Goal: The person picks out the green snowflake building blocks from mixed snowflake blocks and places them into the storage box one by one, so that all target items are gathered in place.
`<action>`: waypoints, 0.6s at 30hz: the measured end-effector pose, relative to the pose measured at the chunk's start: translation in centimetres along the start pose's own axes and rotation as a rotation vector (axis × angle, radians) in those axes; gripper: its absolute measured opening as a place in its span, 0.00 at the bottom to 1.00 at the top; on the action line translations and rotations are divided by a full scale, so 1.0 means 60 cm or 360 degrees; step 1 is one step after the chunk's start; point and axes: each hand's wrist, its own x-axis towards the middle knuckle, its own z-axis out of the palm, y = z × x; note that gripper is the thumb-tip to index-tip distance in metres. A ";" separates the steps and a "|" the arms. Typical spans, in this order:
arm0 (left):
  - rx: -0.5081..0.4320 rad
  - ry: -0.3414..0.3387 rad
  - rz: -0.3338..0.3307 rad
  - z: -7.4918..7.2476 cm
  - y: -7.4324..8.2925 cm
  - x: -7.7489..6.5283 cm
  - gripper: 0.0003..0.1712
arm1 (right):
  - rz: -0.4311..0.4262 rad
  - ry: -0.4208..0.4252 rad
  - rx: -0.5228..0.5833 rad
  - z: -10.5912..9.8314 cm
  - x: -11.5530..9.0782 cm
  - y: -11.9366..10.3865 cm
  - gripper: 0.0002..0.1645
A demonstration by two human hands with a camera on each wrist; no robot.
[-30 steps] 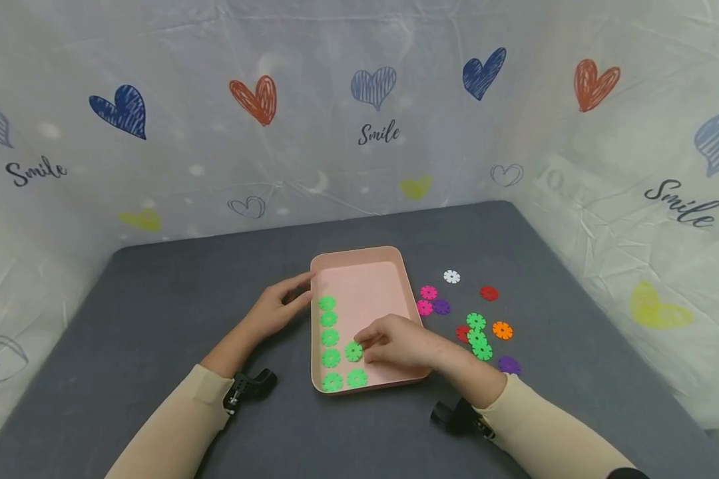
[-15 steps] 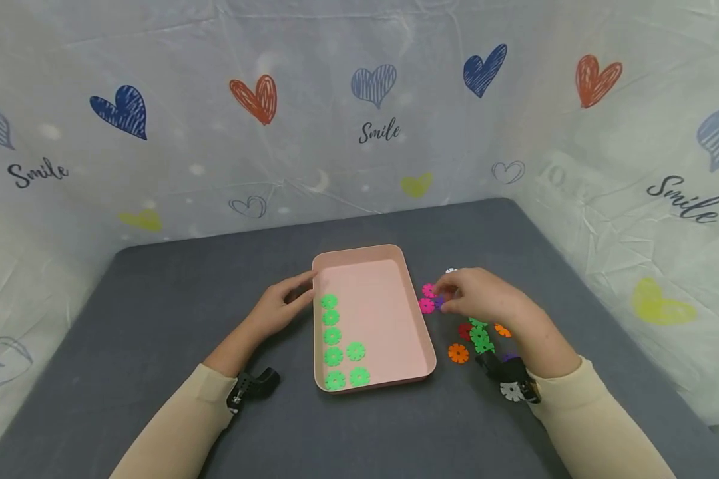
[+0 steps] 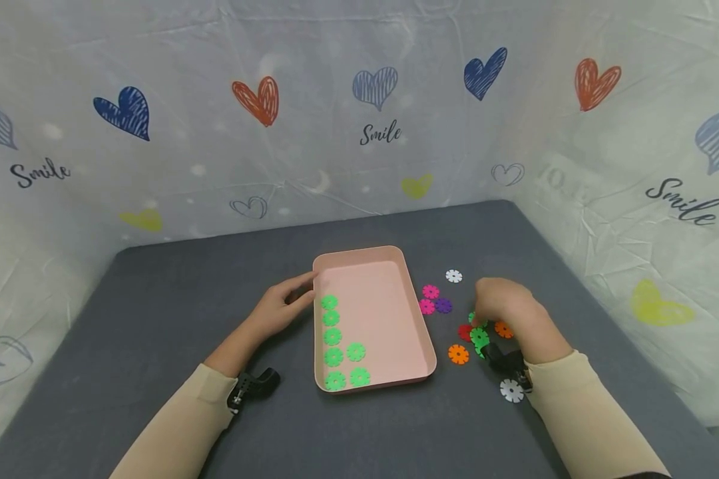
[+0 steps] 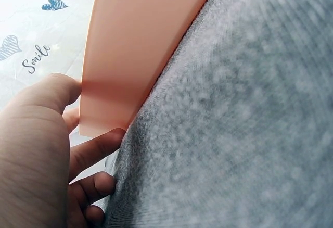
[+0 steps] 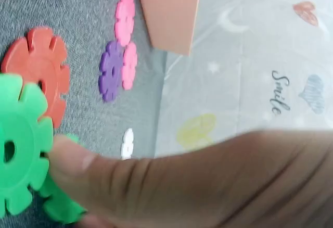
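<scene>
Beside the pink tray, my left hand touches its left wall with extended fingers; in the left wrist view a fingertip meets the tray's rim and another lies low on the wall. Green notched plastic discs lie flat inside the tray's left part, in one column and a short second one. My right hand reaches down into the loose pile right of the tray. There its thumb meets the edges of green notched discs; its other fingers are mostly hidden, and I cannot tell whether it pinches one.
Around the right hand lie a red disc, orange discs and a white disc. Nearer the tray are pink discs, a purple disc and another white disc. A printed curtain stands behind the grey table.
My right hand left the tray's green discs, passed over the pink and purple ones, and came down at the green pile on the right. My left hand stayed at the tray's edge.
</scene>
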 end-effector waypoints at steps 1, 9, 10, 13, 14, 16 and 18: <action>0.0000 0.0000 0.0002 0.000 0.000 0.000 0.30 | -0.0035 -0.0001 0.0039 0.000 0.002 0.002 0.18; 0.0021 0.0011 0.0008 0.000 -0.001 0.000 0.31 | -0.0309 0.0194 0.0697 -0.040 -0.013 -0.043 0.08; 0.0034 0.0017 0.0008 0.001 -0.002 -0.001 0.31 | -0.0372 0.0212 0.0818 -0.047 -0.017 -0.059 0.11; 0.0056 0.0029 0.0000 0.002 -0.002 -0.003 0.30 | -0.0546 0.0226 0.1179 -0.055 -0.026 -0.109 0.19; 0.0057 0.0029 -0.0007 0.002 -0.001 -0.004 0.30 | -0.0599 0.0232 0.1245 -0.054 -0.027 -0.125 0.21; 0.0054 0.0027 -0.0010 0.002 0.001 -0.003 0.30 | -0.0666 0.0235 0.1327 -0.047 -0.029 -0.155 0.23; 0.0040 0.0024 -0.0008 0.002 0.004 0.000 0.30 | -0.0727 0.0225 0.1316 -0.032 -0.027 -0.181 0.23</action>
